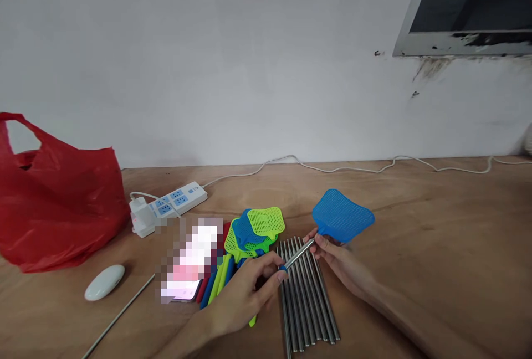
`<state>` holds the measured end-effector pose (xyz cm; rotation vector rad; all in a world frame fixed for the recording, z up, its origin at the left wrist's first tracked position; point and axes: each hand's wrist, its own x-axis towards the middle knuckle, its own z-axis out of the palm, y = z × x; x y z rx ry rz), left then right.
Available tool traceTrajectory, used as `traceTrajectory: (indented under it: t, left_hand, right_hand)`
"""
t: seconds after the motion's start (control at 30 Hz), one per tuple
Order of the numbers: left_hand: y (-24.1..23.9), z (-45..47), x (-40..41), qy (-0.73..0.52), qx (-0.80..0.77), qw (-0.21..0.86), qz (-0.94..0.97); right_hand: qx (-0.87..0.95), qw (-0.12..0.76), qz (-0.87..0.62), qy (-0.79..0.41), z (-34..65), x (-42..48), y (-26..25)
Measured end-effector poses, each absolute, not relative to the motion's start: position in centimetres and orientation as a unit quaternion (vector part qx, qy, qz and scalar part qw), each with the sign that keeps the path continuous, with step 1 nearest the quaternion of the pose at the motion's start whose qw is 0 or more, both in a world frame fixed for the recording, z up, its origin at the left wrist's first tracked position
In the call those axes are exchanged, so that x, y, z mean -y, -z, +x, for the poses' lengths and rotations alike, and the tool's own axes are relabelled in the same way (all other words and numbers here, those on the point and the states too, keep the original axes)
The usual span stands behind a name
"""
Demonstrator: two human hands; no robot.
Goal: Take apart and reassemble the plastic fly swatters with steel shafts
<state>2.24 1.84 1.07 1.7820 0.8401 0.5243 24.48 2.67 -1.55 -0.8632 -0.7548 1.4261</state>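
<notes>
A blue fly swatter head (343,216) with a fine mesh is held up at the right, joined to a shiny metal rod (300,255). My right hand (332,254) grips the swatter where the head meets the rod. My left hand (255,290) pinches the rod's other end, where a bit of blue shows; the fingers hide the rest. Below, several bare metal rods (305,303) lie side by side. Loose yellow-green and blue swatter heads (266,221) overlap behind my left hand. Beside it are blue, yellow-green and red handles (218,281), partly covered by that hand.
A phone (193,265), its lit screen pixelated, lies left of the handles. Farther left are a white oval object (105,282), a thin rod or cord (118,316) and a red plastic bag (62,204). A power strip (174,204) with a plugged-in adapter trails a white cable (341,169) along the wall.
</notes>
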Motion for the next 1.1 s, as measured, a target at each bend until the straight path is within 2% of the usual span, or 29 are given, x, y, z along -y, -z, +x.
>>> traceTrajectory:
  t: [0.2,0.57,0.83,1.1]
  left_hand:
    - [-1.4,2.1,-2.1,-0.201,-0.352,0.565,0.719]
    - [-1.3,2.1,-2.2,-0.215,-0.364,0.595,0.683]
    - [-0.9,1.7,-2.0,-0.261,-0.413,0.522,0.699]
    - [-0.3,2.0,-1.9,-0.246,-0.394,0.513,0.721]
  right_hand:
    - [0.314,0.665,-0.363,-0.572,25.8,-4.1,1.4]
    - [0.319,0.666,-0.385,-0.554,26.7,-4.5,1.2]
    - [0.363,0.638,-0.418,-0.535,26.7,-4.1,1.5]
    - [0.412,0.548,-0.417,-0.597,24.4,-2.2,1.5]
